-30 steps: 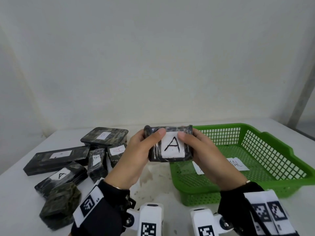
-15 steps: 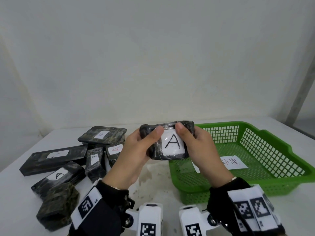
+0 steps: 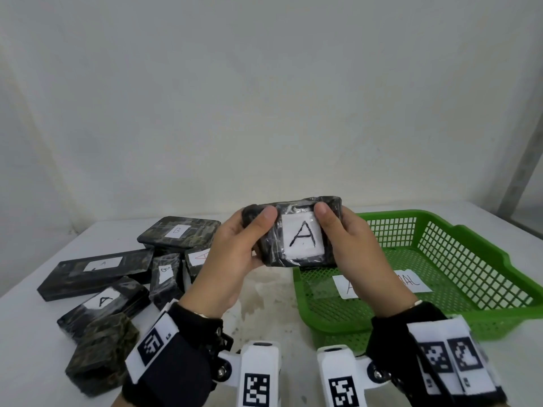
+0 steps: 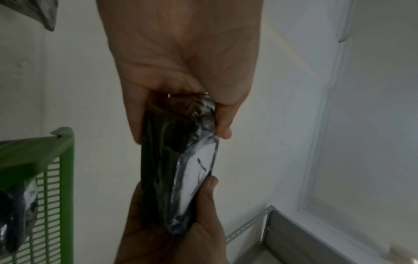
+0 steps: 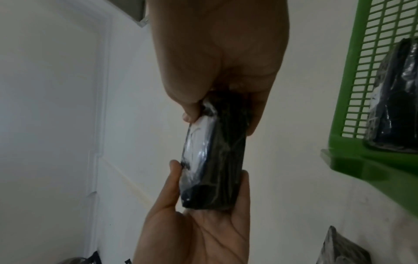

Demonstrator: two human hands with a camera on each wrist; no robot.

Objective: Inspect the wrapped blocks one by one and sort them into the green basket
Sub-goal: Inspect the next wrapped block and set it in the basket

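I hold one black wrapped block [image 3: 296, 233] with a white label marked A in the air, just left of the green basket [image 3: 390, 215]. My left hand [image 3: 249, 233] grips its left end and my right hand [image 3: 338, 233] its right end, thumbs on the label face and fingers behind. The left wrist view shows the block [image 4: 172, 160] edge-on between both hands, and so does the right wrist view, where the block [image 5: 221, 160] is pinched the same way. Another wrapped block [image 5: 395, 107] lies inside the basket [image 5: 361, 160].
Several wrapped blocks [image 3: 102, 268] with A and B labels lie piled on the white table [image 3: 264, 304] at the left. A paper sheet [image 3: 382, 284] with writing lies on the basket floor. A white wall stands close behind the table.
Both hands have lifted the block slightly and tipped its label more toward me. My thumbs have slid up near the block's top edge.
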